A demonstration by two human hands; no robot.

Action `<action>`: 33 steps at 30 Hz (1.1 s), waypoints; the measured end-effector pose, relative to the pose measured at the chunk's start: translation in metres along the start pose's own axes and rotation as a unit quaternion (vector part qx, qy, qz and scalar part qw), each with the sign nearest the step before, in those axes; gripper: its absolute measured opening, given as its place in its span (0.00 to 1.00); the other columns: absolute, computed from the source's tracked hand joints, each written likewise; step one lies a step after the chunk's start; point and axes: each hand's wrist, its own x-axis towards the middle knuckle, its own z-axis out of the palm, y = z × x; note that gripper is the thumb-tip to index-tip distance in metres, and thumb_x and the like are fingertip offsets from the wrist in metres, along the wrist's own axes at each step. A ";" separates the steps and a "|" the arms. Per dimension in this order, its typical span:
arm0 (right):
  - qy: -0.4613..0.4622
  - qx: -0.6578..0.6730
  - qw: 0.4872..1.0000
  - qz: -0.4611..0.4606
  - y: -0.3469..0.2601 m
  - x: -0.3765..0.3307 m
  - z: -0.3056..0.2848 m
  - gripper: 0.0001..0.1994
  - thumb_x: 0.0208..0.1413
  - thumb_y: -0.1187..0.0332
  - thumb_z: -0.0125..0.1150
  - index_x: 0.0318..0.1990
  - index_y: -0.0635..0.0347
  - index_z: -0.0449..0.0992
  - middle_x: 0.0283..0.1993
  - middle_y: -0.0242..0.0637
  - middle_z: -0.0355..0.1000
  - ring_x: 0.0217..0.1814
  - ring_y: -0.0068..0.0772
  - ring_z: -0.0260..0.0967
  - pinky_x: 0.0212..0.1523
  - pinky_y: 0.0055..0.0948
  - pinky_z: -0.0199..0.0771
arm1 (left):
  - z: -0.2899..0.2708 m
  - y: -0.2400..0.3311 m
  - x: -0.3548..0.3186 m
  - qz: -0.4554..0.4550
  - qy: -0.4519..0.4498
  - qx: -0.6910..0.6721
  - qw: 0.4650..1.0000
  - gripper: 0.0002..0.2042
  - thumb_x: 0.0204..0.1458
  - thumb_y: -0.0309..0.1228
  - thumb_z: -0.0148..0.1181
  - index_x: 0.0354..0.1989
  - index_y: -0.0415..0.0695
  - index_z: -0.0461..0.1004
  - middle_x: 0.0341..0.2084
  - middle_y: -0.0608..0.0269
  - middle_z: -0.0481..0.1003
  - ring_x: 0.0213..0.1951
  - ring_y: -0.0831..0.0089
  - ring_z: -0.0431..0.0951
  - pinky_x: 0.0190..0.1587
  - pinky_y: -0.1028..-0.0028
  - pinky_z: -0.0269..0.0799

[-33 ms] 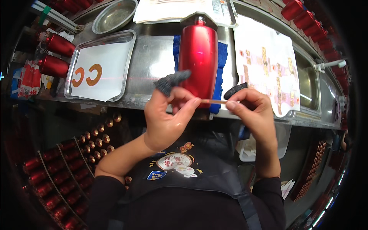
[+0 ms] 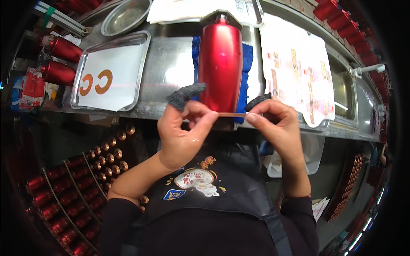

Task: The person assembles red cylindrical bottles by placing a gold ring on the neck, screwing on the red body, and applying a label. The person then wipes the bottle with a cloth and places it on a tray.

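Observation:
Pinched between thumb and fingers, one end of a thin gold-brown strip (image 2: 232, 114) is in my left hand (image 2: 181, 138). My right hand (image 2: 279, 128) pinches the other end, so the strip stretches level between them. Both hands wear dark fabric covers on a finger. Just beyond the strip lies a glossy red bottle (image 2: 220, 64), its neck pointing away from me. Beneath the bottle is a blue cloth (image 2: 247, 64). The bottle's near end sits close behind the strip; whether they touch I cannot tell.
A metal tray (image 2: 144, 55) at left holds white paper with two gold C-shaped pieces. At right lies a white sheet (image 2: 282, 38) bearing gold and pink decals, beside a sink (image 2: 350, 111). A metal bowl (image 2: 124, 19) stands far left. Several red bottles (image 2: 55, 187) fill racks below left.
Both hands have shifted slightly left with the strip held between them. The bottle and trays appear a little higher in the picture.

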 end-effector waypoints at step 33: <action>0.082 0.142 0.986 0.014 0.009 -0.016 0.036 0.05 0.58 0.73 0.64 0.31 0.61 0.75 0.24 0.23 0.68 0.20 0.10 0.60 0.20 0.15 0.57 | 0.000 -0.047 0.013 0.133 0.001 -0.074 0.988 0.28 0.59 0.28 0.66 0.66 0.37 0.64 0.59 0.55 0.70 0.62 0.67 0.68 0.67 0.67 0.60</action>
